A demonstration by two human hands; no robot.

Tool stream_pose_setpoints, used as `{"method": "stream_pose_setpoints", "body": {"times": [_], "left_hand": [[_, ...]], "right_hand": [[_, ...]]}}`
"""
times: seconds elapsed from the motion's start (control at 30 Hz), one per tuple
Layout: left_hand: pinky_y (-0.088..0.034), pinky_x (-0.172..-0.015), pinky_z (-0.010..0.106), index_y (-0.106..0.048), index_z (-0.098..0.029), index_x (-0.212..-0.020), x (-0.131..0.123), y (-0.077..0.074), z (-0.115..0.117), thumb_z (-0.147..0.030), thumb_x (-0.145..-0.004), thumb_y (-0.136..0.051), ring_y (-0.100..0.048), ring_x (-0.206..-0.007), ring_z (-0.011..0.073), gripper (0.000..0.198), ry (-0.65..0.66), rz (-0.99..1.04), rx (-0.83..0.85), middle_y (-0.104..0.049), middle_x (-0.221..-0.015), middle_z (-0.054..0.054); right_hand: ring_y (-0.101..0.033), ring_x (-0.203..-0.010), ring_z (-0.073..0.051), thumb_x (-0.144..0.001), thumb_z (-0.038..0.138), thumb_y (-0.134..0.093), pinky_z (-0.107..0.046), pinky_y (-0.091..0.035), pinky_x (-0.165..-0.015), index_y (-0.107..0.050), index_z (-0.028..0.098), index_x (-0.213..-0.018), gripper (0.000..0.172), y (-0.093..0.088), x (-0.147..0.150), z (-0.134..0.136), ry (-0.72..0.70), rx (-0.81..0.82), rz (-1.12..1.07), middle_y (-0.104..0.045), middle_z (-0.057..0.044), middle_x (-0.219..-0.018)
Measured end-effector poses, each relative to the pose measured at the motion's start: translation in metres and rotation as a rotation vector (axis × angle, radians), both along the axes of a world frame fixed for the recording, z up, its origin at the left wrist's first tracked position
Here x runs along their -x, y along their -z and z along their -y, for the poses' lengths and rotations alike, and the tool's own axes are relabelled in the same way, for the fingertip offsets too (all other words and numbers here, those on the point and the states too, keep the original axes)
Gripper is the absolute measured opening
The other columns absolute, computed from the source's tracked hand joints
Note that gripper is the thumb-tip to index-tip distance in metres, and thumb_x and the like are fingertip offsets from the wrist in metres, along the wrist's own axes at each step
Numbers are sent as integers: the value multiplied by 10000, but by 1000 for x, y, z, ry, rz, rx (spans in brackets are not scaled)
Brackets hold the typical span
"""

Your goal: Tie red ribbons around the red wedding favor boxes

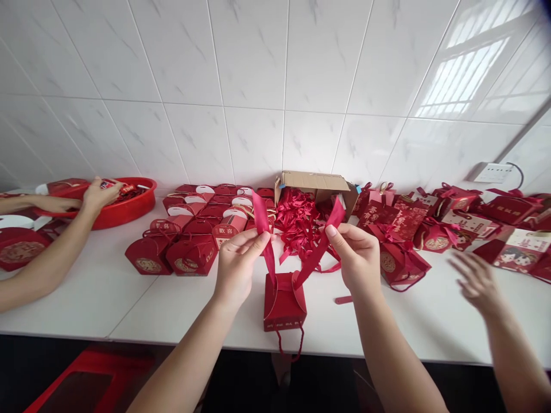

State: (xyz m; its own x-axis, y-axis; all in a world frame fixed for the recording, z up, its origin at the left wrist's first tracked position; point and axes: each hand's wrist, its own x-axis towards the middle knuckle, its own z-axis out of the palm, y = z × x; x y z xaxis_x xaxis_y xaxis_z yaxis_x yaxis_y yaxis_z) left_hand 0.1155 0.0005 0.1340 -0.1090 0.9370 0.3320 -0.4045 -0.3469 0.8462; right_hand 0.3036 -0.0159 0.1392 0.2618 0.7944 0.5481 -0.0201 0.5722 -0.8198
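A small red gift box [284, 303] stands on the table in front of me, its cord handle hanging over the table's front edge. A dark red ribbon [316, 252] rises from the box top in two tails, forming a V. My left hand [241, 261] pinches the left tail between thumb and fingers. The right tail is pinched the same way by my right hand [355, 252]. Both hands are above the box, to either side of it. Behind them, a cardboard carton [316, 180] lies on its side with a heap of loose red ribbons [297, 221] spilling out.
Rows of red gift boxes [191, 252] fill the left middle. Ribbon-tied boxes [400, 261] crowd the right. At far left, a co-worker's hands [97, 195] reach into a red basin [124, 215] of small packets. Another person's hand [476, 281] is at right. A power strip [495, 172] is against the wall.
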Motion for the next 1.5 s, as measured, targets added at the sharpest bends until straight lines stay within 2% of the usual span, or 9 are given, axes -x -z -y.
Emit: {"method": "stream_pose_setpoints", "body": {"times": [0.27, 0.5, 0.67, 0.83, 1.0, 1.13, 1.23, 1.33, 1.5], "left_hand": [[-535, -791, 288, -767, -198, -763, -3, -2, 2, -317, -653, -838, -703, -758, 169, 177, 31, -2, 14, -756, -721, 16], [-529, -762, 305, -757, -210, -777, -4, -2, 2, -345, -654, -836, -686, -711, 171, 198, 60, 20, -15, -738, -687, 9], [-493, -662, 289, -719, -208, -682, -3, -2, 5, -417, -749, -756, -589, -588, 138, 223, 178, -64, -112, -633, -567, -9], [-407, -491, 240, -743, -199, -709, -2, -2, 8, -428, -739, -756, -496, -486, 107, 231, 155, -349, -123, -606, -536, -4], [-507, -609, 267, -760, -202, -753, -4, -3, 10, -316, -768, -733, -641, -669, 177, 119, 69, -516, -187, -730, -725, 45], [-502, -626, 258, -734, -203, -895, -2, -5, 11, -244, -760, -729, -639, -673, 165, 141, 161, -467, -110, -728, -782, 43], [-456, -571, 232, -674, -210, -1011, 2, -8, 9, -221, -747, -719, -573, -571, 130, 268, 313, -305, 21, -637, -645, -12], [-423, -551, 214, -672, -191, -961, 5, -10, 4, -186, -706, -710, -507, -532, 103, 258, 381, -174, 113, -552, -597, -43], [-460, -629, 227, -687, -170, -902, 5, -10, 0, -227, -756, -666, -570, -625, 120, 158, 464, -84, 188, -627, -720, 5]], "right_hand": [[-455, -632, -123, -834, 336, -682, -280, -379, -606, -639, 204, -654, 227, -3, -1, 0, 1, -93, 65, -512, 13, -652], [-500, -645, -128, -821, 364, -694, -273, -413, -616, -640, 202, -658, 236, -4, -1, 0, 0, -54, 54, -547, 7, -673], [-575, -599, -139, -794, 386, -720, -275, -477, -569, -706, 198, -796, 188, -5, 2, -1, -67, 67, -4, -638, -10, -653], [-582, -551, -117, -789, 366, -708, -241, -488, -510, -756, 197, -883, 199, -7, 7, 1, -258, 97, 159, -665, -6, -663], [-596, -671, -130, -834, 290, -666, -251, -506, -577, -758, 231, -983, 185, -4, 11, 6, -467, 15, 280, -649, -22, -789], [-608, -710, -141, -866, 251, -641, -273, -510, -637, -758, 256, -964, 153, 0, 11, 2, -397, -73, 303, -662, -18, -785], [-631, -765, -157, -907, 209, -588, -303, -525, -705, -747, 270, -981, 186, 4, 6, -4, -378, -176, 455, -696, -28, -831], [-643, -891, -187, -937, 152, -507, -348, -539, -779, -721, 273, -1051, 271, 9, -1, -9, -352, -315, 651, -714, -52, -936], [-634, -952, -202, -951, 106, -451, -389, -526, -829, -693, 277, -1107, 336, 12, -5, -13, -205, -505, 801, -705, -64, -966]]}}
